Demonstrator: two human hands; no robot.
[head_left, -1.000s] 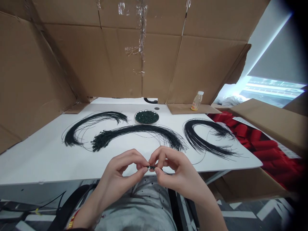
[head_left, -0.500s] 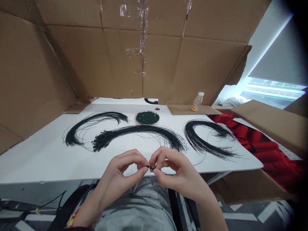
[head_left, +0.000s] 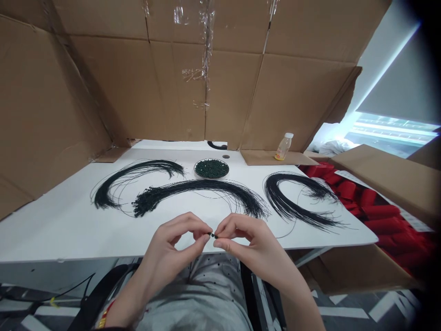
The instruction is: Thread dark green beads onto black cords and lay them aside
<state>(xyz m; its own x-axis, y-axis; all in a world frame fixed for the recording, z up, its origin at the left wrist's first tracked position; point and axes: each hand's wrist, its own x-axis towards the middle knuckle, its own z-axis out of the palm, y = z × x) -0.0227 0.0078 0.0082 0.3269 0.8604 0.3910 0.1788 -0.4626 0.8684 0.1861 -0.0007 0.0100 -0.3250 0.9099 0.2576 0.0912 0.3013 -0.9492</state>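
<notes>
Between my two hands, just above the table's front edge, is a short dark beaded cord [head_left: 212,235]. My left hand [head_left: 179,241] pinches one end of it with thumb and forefinger. My right hand [head_left: 250,241] grips the other end in its fingertips, its thumb a little lower; the exact contact is partly hidden. Beyond the hands lies a long bundle of black cords [head_left: 203,185] with knobby dark ends on its left. A shallow dish [head_left: 195,174] behind that bundle is full of small dark green beads [head_left: 211,168].
Curved bundles of black cord lie to the left [head_left: 103,195] and right [head_left: 275,191] on the white table [head_left: 69,234]. Cardboard walls [head_left: 172,92] rise behind and at left. A small bottle [head_left: 284,147] stands on a cardboard flap. Right of the table, a box holds red rolls [head_left: 382,210].
My right thumb has shifted slightly left and is a little farther from the fingertips. The beaded cord has moved slightly up and left. My left hand keeps its pinch.
</notes>
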